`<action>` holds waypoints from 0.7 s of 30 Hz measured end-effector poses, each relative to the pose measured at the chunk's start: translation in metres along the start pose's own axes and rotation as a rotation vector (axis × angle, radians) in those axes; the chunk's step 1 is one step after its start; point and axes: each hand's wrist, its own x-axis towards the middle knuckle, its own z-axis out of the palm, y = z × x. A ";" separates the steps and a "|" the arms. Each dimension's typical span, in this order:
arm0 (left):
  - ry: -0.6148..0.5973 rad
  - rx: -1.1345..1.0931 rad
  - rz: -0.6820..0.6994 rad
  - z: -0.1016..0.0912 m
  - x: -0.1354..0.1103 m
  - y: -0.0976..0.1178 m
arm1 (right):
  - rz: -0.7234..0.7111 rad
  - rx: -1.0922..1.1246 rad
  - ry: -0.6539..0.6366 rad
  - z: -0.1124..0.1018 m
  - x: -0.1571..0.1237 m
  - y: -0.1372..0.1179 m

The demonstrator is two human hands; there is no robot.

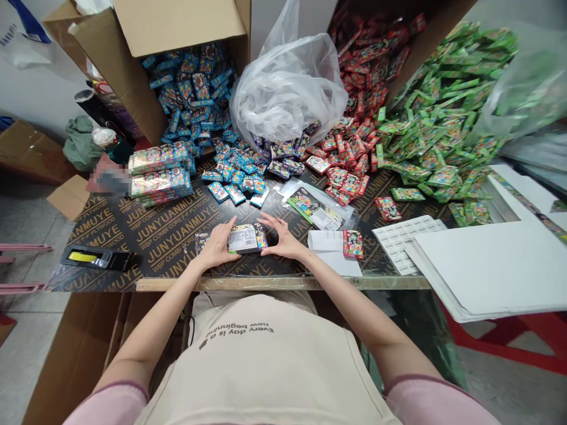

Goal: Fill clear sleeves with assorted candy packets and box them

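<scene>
My left hand [218, 244] and my right hand [279, 237] hold a small stack of flat packets [245, 238] between them near the front edge of the dark plywood table [146, 236]. Fingers of both hands curl round the ends of the stack, which shows a white barcode label on top. A single red packet [353, 244] lies on a white sheet just right of my right hand. Clear sleeves with a green-and-black card [312, 208] lie just beyond my hands.
Heaps of blue packets [199, 100], red packets [358, 118] and green packets [438, 130] fill the back, with a crumpled clear plastic bag [287, 88] between. Wrapped bundles [162, 174] sit left. White sticker sheets [405, 236] and boards [491, 265] lie right. A black tape dispenser [95, 258] sits front left.
</scene>
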 end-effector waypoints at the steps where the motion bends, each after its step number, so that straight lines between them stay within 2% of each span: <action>1: 0.011 0.004 -0.009 0.000 0.001 0.000 | 0.023 -0.033 0.052 0.002 -0.001 -0.002; 4: 0.051 0.021 -0.035 0.003 0.004 0.001 | 0.081 -0.134 0.182 0.013 -0.009 -0.011; 6: 0.059 0.035 -0.027 0.007 0.007 0.001 | 0.049 -0.173 0.140 0.015 -0.012 -0.014; 8: 0.048 0.057 -0.017 0.012 0.010 0.001 | 0.044 -0.237 0.130 0.003 -0.010 -0.007; 10: 0.025 0.098 -0.014 0.017 0.010 0.000 | 0.160 -0.357 0.272 -0.026 -0.004 0.013; 12: -0.003 0.147 -0.001 0.020 0.009 -0.001 | 0.358 -0.503 0.484 -0.068 0.004 0.044; 14: -0.022 0.187 0.021 0.022 0.007 -0.003 | 0.517 -0.641 0.576 -0.114 0.014 0.078; 17: -0.023 0.212 0.029 0.024 0.005 -0.005 | 0.630 -0.778 0.487 -0.165 0.027 0.120; 19: -0.024 0.215 0.018 0.025 0.005 -0.004 | 0.639 -0.806 0.381 -0.184 0.034 0.135; 21: -0.031 0.212 0.004 0.024 0.005 -0.003 | 0.616 -0.781 0.318 -0.194 0.039 0.139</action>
